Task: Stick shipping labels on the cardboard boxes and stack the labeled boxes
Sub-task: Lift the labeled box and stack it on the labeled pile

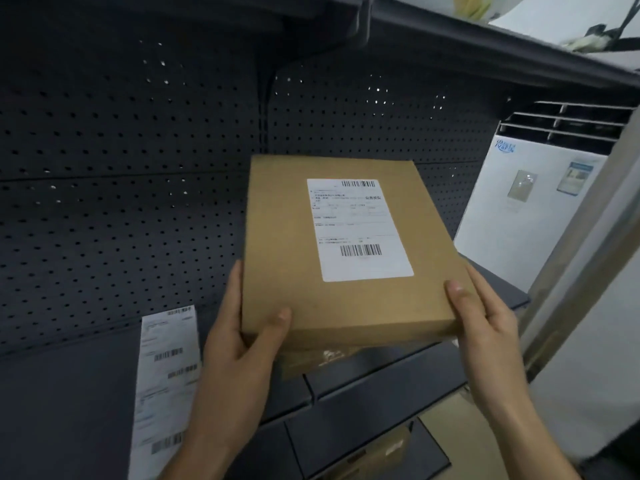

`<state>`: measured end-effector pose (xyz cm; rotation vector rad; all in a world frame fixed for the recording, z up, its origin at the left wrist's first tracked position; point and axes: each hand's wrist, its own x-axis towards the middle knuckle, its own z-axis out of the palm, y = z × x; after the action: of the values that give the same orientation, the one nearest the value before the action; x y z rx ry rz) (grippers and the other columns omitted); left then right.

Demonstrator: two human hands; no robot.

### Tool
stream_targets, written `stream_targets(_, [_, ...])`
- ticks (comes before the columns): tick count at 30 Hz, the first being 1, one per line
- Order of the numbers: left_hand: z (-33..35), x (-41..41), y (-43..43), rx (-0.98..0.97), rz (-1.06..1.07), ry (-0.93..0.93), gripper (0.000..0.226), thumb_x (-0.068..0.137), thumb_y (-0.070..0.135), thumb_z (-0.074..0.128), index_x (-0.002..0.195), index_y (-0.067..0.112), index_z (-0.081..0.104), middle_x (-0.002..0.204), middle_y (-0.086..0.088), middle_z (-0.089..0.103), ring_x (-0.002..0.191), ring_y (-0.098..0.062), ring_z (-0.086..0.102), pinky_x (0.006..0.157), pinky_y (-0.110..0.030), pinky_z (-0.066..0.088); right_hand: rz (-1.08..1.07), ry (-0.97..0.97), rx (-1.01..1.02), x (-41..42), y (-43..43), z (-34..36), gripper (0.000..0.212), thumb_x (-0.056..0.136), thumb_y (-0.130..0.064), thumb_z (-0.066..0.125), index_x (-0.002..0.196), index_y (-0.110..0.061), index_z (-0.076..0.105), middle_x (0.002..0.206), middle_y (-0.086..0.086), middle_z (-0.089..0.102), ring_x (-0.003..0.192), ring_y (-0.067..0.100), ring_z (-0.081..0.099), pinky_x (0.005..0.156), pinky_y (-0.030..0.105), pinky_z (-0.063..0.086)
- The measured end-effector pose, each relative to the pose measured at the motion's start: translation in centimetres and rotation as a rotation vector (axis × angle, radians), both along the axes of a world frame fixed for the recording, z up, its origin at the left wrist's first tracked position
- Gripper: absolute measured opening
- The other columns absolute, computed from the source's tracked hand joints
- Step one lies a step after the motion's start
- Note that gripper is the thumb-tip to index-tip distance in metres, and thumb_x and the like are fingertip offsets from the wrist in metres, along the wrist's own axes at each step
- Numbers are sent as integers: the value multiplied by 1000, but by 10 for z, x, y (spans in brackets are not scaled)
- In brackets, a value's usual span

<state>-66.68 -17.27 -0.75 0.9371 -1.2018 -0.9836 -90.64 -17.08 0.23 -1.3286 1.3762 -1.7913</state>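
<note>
- Behind, a dark pegboard shelf (pixel 121 168) fills the view. The white air conditioner (pixel 540 209) at right bears a blue logo, too blurred to read.
- A flat cardboard box (pixel 284 271) is held above the shelf, over another box (pixel 311 362).
- The left hand (pixel 235 348) and right hand (pixel 491 327) grip its near corners, thumbs on top.
- A strip of labels (pixel 166 386) with barcodes lies on the shelf, left.
- The box's shipping label (pixel 360 230) shows two barcodes; its print is illegible.

— What colour is shown on the cardboard box (pixel 277 237)?
— Plain tan-brown. Its shipping label (pixel 360 230) is printed white, with black barcodes and text.
— And behind it?
— The pegboard panel (pixel 121 168) is coloured dark grey and dotted with regular rows of holes. The air conditioner (pixel 540 209) is finished white and marked with a blue logo.
</note>
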Motion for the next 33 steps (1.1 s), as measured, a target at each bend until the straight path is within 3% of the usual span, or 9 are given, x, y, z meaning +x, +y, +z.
stream_targets(3, [-4, -12, -22, -13, -50, -31, 90, 70, 44, 64, 151, 44, 25, 130, 34, 56, 114, 15, 54, 90, -3, 44, -24, 11, 17, -20, -28, 1, 38, 98, -27, 55, 135, -34, 56, 122, -31, 62, 108, -21, 53, 97, 13, 40])
stream_targets(5, [-6, -20, -34, -19, -65, -37, 92, 71, 41, 65, 152, 43, 22, 132, 33, 55, 117, 13, 54, 97, -8, 43, -37, 15, 30, -33, -47, -1, 43, 97, -27, 56, 139, -31, 54, 132, -24, 57, 109, -24, 49, 93, 8, 38])
stream_targets(9, [-7, -39, -49, -32, -51, -56, 93, 73, 32, 68, 152, 44, 19, 127, 38, 56, 117, 13, 54, 90, -4, 44, -4, 29, 21, -56, -84, -3, 44, 98, -22, 56, 141, -29, 52, 121, -33, 53, 97, -31, 49, 76, -6, 37])
stream_targets(12, [-10, -56, -56, -32, 10, -47, 93, 73, 29, 68, 151, 44, 18, 124, 44, 53, 115, 17, 53, 86, -3, 44, 82, 52, 13, -71, -110, -5, 46, 98, -21, 56, 142, -29, 50, 118, -37, 50, 95, -33, 48, 75, -6, 37])
stream_targets(17, [-21, -88, -65, -34, 134, -83, 89, 74, 28, 70, 148, 46, 24, 129, 39, 54, 122, 13, 51, 96, -9, 44, 309, 86, -2, -98, -147, -14, 57, 88, -37, 58, 143, -35, 47, 127, -27, 60, 118, -9, 54, 103, 20, 42])
stream_targets(22, [-33, -115, -63, -40, 228, -124, 84, 82, 21, 67, 150, 46, 24, 135, 30, 55, 125, 6, 52, 101, -17, 44, 497, 110, 15, -123, -172, -32, 61, 82, -42, 59, 142, -37, 47, 136, -12, 57, 121, 1, 56, 90, 10, 47])
stream_targets(26, [-41, -139, -63, -12, 338, -114, 84, 84, 36, 72, 149, 50, 19, 133, 38, 51, 124, 10, 50, 103, -25, 46, 577, 167, -12, -140, -186, -46, 65, 84, -37, 57, 147, -31, 39, 123, -31, 60, 113, -6, 57, 82, 6, 46])
stream_targets(30, [-49, -152, -71, -15, 443, -122, 91, 73, 55, 67, 150, 51, 18, 141, 31, 48, 129, 6, 47, 107, -33, 41, 626, 167, -33, -139, -191, -55, 72, 86, -56, 57, 149, -36, 28, 120, -42, 56, 110, -14, 55, 84, 5, 45])
stream_targets(33, [-54, -153, -79, -22, 505, -150, 86, 77, 59, 63, 150, 48, 20, 142, 25, 48, 131, 0, 47, 111, -41, 39, 631, 103, -34, -135, -193, -61, 64, 87, -32, 52, 147, -37, 27, 114, -43, 57, 108, -15, 56, 83, 4, 45])
